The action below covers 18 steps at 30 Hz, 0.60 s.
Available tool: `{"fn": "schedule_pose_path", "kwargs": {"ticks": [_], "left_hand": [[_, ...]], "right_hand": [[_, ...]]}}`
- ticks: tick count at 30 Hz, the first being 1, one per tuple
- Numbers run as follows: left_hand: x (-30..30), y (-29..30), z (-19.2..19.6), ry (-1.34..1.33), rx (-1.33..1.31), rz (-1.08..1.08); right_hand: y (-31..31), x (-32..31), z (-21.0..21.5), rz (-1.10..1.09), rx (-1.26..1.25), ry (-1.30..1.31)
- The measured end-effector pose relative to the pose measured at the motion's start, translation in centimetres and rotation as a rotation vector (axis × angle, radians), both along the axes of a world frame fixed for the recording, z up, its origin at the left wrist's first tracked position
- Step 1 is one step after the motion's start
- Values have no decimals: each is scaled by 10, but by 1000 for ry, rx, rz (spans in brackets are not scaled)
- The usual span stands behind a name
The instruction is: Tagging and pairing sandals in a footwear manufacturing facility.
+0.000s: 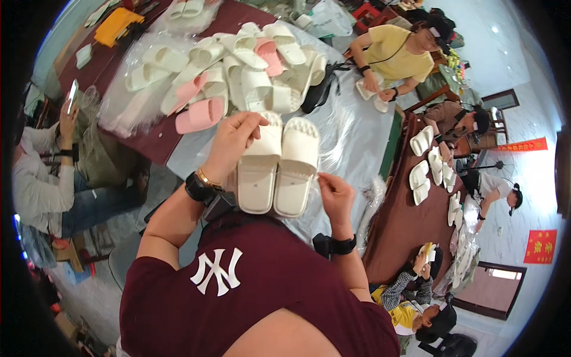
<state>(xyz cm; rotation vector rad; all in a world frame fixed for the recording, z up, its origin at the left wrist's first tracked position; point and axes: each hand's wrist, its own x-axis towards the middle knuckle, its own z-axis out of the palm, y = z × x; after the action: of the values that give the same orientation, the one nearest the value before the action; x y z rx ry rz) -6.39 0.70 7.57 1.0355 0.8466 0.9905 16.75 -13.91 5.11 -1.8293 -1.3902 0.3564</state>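
Observation:
My left hand (232, 143) grips the top of a pair of cream slide slippers (278, 166) held side by side, soles toward me, in front of my chest. My right hand (334, 193) pinches the lower right edge of the right slipper, possibly a thin clear wrapping there. Both wrists wear black bands. Beyond the pair, a heap of white and pink slippers (238, 71) lies on clear plastic bags on the dark red table (160, 143).
A seated person at the left holds up a phone (72, 95). A person in a yellow shirt (395, 56) handles slippers across the table. More people work at a second brown table (404, 226) on the right with white slipper pairs.

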Motion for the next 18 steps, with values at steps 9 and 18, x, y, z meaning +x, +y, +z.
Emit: {"fn": "schedule_pose_path", "kwargs": {"ticks": [9, 18], "left_hand": [[-57, -51, -43, 663, 193, -510], [-66, -75, -72, 822, 185, -871]], "right_hand": [[-17, -10, -15, 384, 110, -235], [-22, -17, -41, 516, -29, -208]]}}
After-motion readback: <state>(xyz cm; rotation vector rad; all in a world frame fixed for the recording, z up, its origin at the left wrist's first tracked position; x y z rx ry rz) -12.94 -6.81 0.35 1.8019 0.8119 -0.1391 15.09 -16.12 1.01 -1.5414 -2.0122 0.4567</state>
